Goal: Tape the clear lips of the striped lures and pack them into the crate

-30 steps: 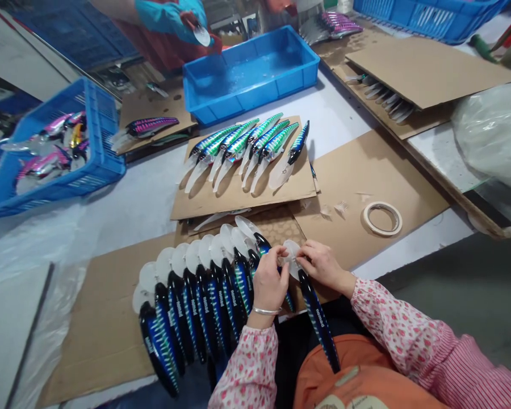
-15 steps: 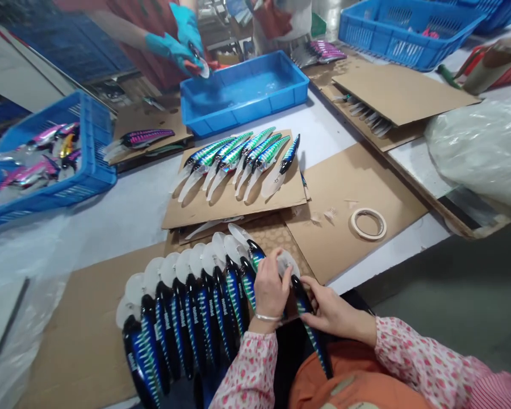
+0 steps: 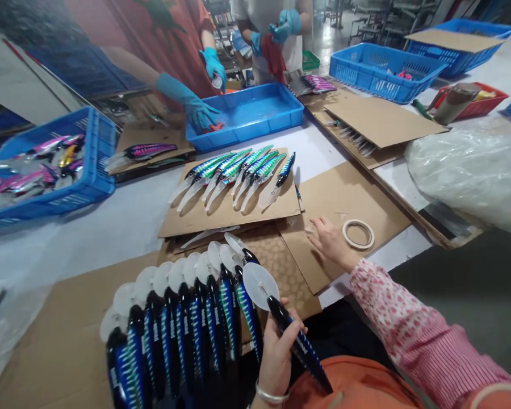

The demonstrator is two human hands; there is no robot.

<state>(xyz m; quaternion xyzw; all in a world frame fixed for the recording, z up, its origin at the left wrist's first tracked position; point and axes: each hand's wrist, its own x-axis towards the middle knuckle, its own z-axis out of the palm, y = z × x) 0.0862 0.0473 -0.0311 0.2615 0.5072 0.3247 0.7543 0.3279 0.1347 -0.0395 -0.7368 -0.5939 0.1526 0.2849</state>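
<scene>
My left hand is closed round a dark blue striped fishing lure with a round clear lip, held over my lap. Beside it on the near cardboard lies a row of several matching blue lures. My right hand rests with fingers spread on a cardboard sheet, just left of a roll of tape; it holds nothing that I can see. Farther back, several green striped lures lie side by side on another cardboard sheet.
A blue tray stands at the back, where a person's gloved hands work. A blue basket of pink lures is at the left, more baskets at the back right. A plastic bag lies right.
My right hand left the lure and reached forward to the cardboard by the tape roll. My left hand now holds the lure alone, lower and nearer my lap.
</scene>
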